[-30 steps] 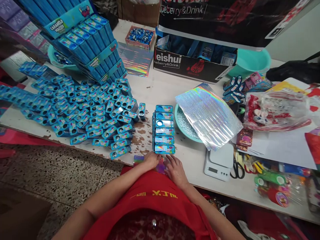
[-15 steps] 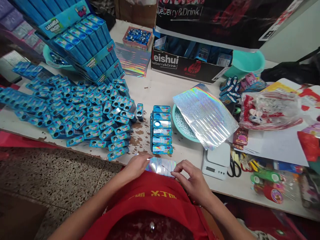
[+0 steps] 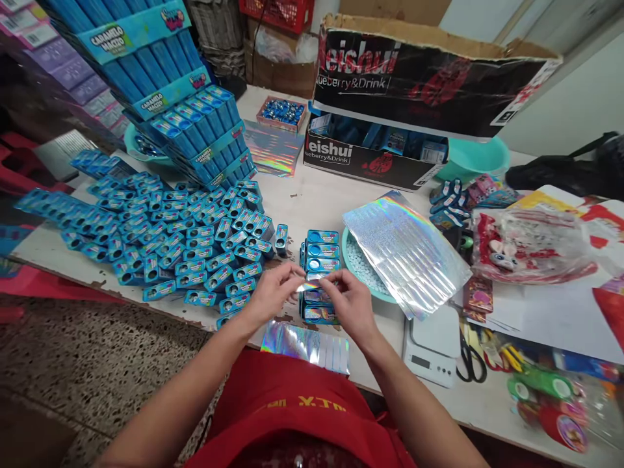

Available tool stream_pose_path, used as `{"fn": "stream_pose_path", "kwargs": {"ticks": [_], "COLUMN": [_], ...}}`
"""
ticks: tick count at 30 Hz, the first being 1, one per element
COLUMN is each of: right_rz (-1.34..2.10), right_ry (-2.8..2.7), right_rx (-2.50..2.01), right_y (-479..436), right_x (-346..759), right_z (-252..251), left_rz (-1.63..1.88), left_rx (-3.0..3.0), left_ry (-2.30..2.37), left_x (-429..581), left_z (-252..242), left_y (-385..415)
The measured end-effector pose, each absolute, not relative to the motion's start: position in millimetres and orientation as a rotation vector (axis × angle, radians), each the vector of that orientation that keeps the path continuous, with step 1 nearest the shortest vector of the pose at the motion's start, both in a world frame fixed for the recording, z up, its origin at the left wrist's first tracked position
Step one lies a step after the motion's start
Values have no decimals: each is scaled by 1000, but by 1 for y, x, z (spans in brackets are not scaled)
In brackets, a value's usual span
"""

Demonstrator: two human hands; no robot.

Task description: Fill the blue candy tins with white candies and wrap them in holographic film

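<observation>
Left hand point(image 3: 272, 296) and right hand point(image 3: 351, 302) move up to mid-frame, both pinching a strip point(image 3: 311, 285) over "CARAMELO MACIZO" boxes point(image 3: 323, 238); just right, a bowl point(image 3: 345, 246) holds white balls point(image 3: 359, 265).

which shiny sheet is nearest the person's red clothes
The small sheet, at the front edge of the table; farther back lie the large sheet, partly over the bowl, and the far sheet beside the stack of blue boxes.

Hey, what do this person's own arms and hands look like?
The left hand and right hand are ungloved, with no rings visible. The forearms are bare too, with no sleeve, watch or bracelet showing. Over the body is a red garment with yellow lettering.
</observation>
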State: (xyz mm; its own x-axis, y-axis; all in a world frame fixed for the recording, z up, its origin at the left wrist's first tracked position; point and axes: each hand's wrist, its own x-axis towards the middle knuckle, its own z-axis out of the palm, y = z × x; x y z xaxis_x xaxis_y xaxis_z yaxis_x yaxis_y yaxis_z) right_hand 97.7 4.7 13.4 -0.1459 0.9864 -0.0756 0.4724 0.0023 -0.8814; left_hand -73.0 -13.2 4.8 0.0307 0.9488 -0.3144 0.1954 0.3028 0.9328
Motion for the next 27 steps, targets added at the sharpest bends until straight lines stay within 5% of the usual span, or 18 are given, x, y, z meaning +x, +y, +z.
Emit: {"fn": "stream_pose_path", "kwargs": {"ticks": [7,19,23,27], "right_rz": [755,1224,1135,1165], "right_ry": [-1650,-1221,-1275,-1241], "right_rx": [-1692,-1670,-1742,-1667], "right_y": [37,42,46,54], "right_x": [88,93,93,96], "right_z": [-15,-38,-37,-39], "left_rz": [840,997,1024,674], "left_rx": [1445,1411,1554,1820], "left_ry": [1530,1801,1869,1819], "left_x": [-73,-51,-52,-60], "left_z": [-14,-83,-83,-84], "left_y": [29,14,-5,-34]}}
